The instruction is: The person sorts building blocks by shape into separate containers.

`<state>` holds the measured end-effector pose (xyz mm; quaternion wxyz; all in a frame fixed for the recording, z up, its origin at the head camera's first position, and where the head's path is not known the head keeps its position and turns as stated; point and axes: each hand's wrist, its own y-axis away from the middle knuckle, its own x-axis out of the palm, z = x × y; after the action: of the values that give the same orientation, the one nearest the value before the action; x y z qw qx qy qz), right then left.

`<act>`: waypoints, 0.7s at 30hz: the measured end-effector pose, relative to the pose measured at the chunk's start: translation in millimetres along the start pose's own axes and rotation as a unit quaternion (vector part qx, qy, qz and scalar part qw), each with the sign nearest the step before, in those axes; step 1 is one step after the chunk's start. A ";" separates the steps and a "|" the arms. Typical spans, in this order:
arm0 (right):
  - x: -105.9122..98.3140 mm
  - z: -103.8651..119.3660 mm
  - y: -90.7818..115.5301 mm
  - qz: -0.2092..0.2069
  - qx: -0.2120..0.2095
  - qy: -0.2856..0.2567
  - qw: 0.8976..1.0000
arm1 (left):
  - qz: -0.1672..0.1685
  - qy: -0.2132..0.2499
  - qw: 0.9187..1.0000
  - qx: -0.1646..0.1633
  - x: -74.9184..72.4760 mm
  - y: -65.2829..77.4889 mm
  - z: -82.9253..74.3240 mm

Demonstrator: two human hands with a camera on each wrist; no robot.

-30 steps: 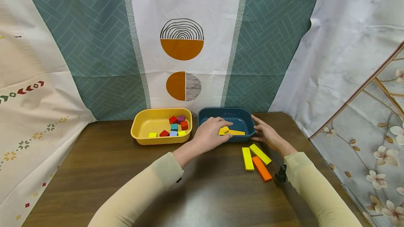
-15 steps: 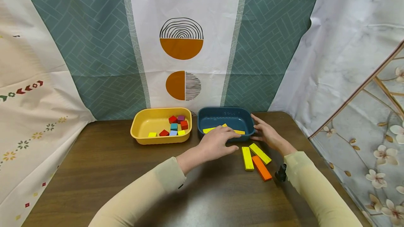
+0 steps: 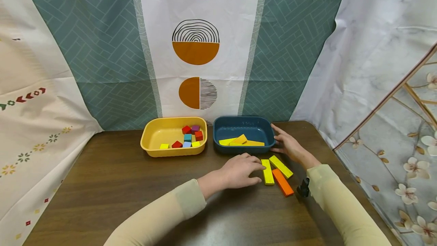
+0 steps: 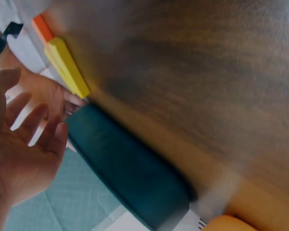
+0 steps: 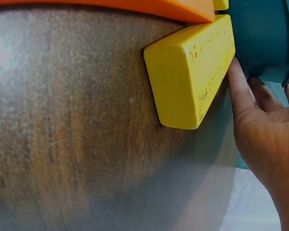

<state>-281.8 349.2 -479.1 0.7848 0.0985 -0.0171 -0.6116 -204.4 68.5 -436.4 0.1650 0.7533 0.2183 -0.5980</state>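
Observation:
My left hand (image 3: 241,171) is just left of the nearer yellow block (image 3: 268,174) on the table, its fingers spread and holding nothing. A second yellow block (image 3: 281,166) and an orange block (image 3: 282,182) lie beside that one. At the right end of the dark blue bin (image 3: 243,122), my right hand (image 3: 290,146) rests its extended fingers against the outer wall. Several yellow blocks (image 3: 254,143) lie inside this bin. In the right wrist view, a yellow block (image 5: 190,72) sits close to the right hand's fingers.
A yellow bin (image 3: 155,136) with several small coloured cubes (image 3: 188,137) stands left of the blue one. Behind both hangs a patterned cloth (image 3: 196,101). A pale floral cloth (image 3: 409,155) borders the wooden table (image 3: 112,185) on the right.
My left hand has come back from over the blue bin, towards me and right, beside the loose yellow block. A yellow block has been let go in the bin. The right hand stays put.

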 end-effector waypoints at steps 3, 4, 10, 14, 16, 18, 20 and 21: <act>0.3 0.5 -0.1 -0.002 0.000 -0.001 1.000 | 0.023 0.001 1.000 0.005 7.1 -0.4 -1.1; 0.4 0.5 -0.1 -0.002 0.000 0.001 1.000 | 0.030 0.001 1.000 0.006 9.1 -0.4 -1.8; 1.0 -0.1 -0.2 -0.005 0.000 0.004 1.000 | 0.061 -0.025 0.998 0.018 21.5 -0.3 -7.8; 1.0 0.4 -0.1 -0.007 0.002 0.002 1.000 | 0.081 -0.048 0.995 0.029 28.4 0.2 -12.3; 1.0 0.5 -0.2 -0.007 0.004 0.001 1.000 | 0.089 -0.052 0.994 0.031 30.8 0.8 -13.9; 1.1 0.3 -0.3 -0.006 0.004 0.002 1.000 | 0.096 -0.053 0.994 0.031 32.7 1.3 -15.0; 1.1 0.1 -0.5 -0.004 0.003 0.001 1.000 | 0.100 -0.057 0.993 0.030 34.9 1.5 -15.5; 1.1 -0.1 -0.5 -0.004 0.003 0.000 1.000 | 0.101 -0.059 0.993 0.029 35.9 1.5 -15.7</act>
<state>-282.0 348.1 -479.4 0.7823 0.1011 -0.0183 -0.6144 -183.8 80.0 -467.7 0.2153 0.7394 0.1133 -0.6278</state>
